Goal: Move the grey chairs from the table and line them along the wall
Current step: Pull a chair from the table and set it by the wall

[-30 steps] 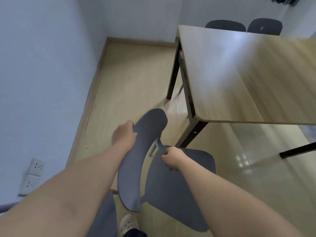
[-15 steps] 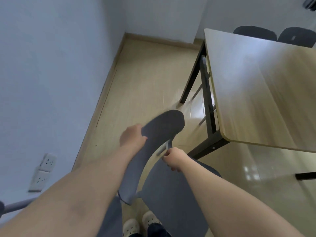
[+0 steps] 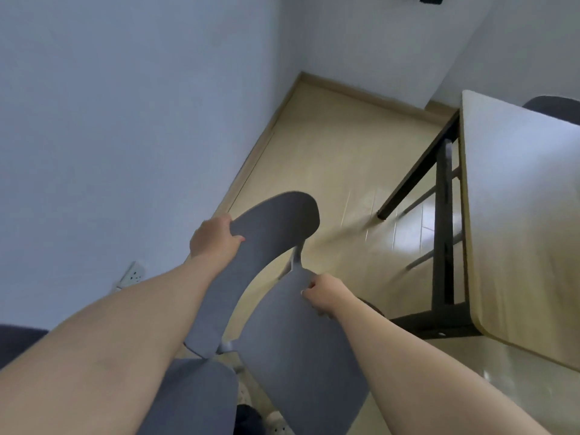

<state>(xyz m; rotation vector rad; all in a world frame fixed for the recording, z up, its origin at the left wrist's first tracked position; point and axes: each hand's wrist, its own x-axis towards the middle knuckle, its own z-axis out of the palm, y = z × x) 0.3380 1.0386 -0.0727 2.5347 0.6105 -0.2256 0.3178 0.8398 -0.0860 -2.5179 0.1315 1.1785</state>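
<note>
My left hand (image 3: 215,238) clamps the backrest, right hand (image 3: 323,296) pinches the seat edge; chair (image 3: 282,302) is between wall (image 3: 125,120) and table (image 3: 518,215). Carry it level, set it down flush to the wall.

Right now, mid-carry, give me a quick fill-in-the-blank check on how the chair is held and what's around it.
1. The left hand grips the chair's ____.
2. The right hand holds the edge of the chair's ____.
3. The wooden table lies to the person's ____.
4. The power sockets are mounted on the ____.

Missing words: backrest; seat; right; wall
</note>
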